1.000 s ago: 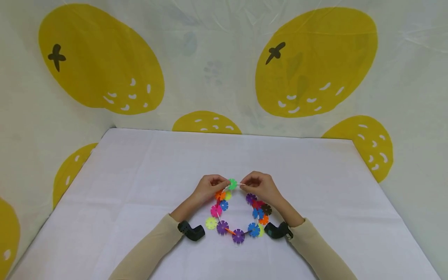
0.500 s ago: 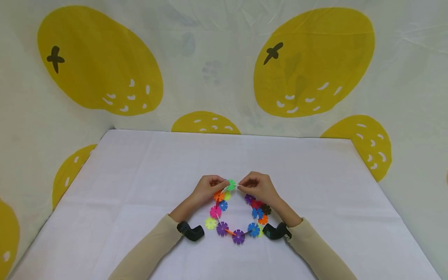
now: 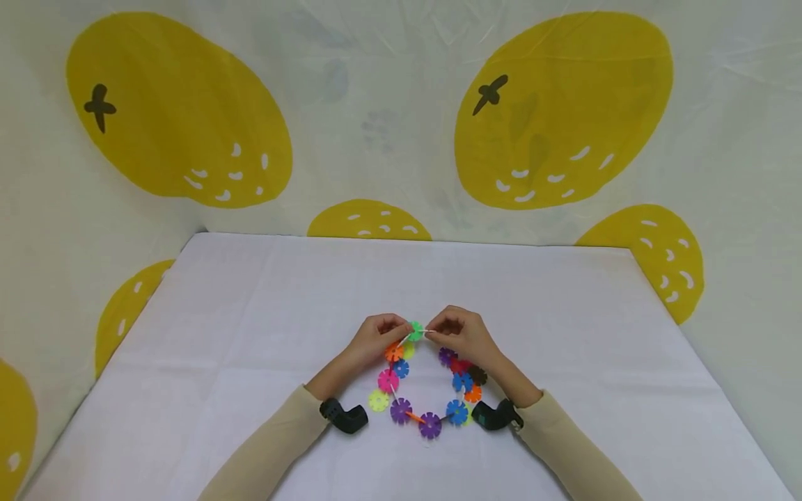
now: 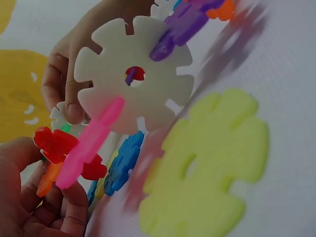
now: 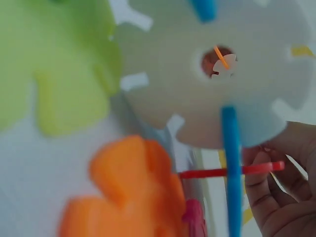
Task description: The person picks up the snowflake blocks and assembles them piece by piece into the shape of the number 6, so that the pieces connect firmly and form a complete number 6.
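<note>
Thin notched plastic discs are slotted together into a ring-like chain. My left hand (image 3: 379, 337) pinches the green notched disc (image 3: 415, 330) at the far end of the chain. Edge-on against it is a white notched disc (image 3: 429, 331), pinched between the thumb and fingers of my right hand (image 3: 461, 332). From the green disc the chain runs down through an orange disc (image 3: 394, 351), a pink disc (image 3: 388, 380) and purple discs (image 3: 429, 425) to a blue disc (image 3: 458, 412). It climbs on the right to another purple disc (image 3: 447, 356) below my right hand.
A yellow disc (image 3: 379, 400) lies flat outside the chain's left side. Another blue disc (image 3: 401, 368) is beside the pink one. A dark brown disc (image 3: 478, 376) and an orange disc sit near my right wrist. White cloth covers the table (image 3: 282, 299); a patterned curtain (image 3: 401, 104) stands behind.
Both hands stay almost in place, still pinching the green and white discs. The view and the chain shift only slightly.
</note>
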Demonstrator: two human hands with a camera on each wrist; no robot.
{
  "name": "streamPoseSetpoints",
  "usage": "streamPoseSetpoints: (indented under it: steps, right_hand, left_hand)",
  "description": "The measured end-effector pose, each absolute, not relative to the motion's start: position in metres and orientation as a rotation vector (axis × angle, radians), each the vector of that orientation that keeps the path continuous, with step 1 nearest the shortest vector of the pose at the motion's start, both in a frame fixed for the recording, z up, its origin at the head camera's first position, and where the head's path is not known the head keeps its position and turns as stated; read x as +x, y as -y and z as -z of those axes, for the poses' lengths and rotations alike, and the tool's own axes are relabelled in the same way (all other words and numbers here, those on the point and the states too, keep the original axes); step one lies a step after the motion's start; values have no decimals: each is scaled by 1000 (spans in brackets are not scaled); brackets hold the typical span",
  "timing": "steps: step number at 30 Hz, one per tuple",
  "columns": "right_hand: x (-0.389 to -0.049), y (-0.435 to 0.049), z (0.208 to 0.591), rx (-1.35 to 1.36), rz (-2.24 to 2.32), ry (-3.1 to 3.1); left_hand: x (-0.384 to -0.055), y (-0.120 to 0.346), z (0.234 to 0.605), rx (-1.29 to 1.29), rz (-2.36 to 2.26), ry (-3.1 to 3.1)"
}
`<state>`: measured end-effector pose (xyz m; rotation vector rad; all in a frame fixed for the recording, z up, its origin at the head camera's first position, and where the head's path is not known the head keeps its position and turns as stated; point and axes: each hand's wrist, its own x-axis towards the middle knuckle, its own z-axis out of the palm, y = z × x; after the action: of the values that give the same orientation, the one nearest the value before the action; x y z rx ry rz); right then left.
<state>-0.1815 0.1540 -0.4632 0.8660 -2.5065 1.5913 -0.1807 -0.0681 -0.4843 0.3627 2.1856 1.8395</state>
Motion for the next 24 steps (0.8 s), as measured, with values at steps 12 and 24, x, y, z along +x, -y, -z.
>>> streamPoseSetpoints:
  steps: [12, 24]
  right_hand:
    - [-175, -172, 451, 697, -1482, 2916]
    - [-170, -185, 441, 863, -1294, 3085]
  left_hand:
    - [-182, 69, 488, 369, -1861, -2207]
    - [-175, 68, 470, 348, -1828, -2245]
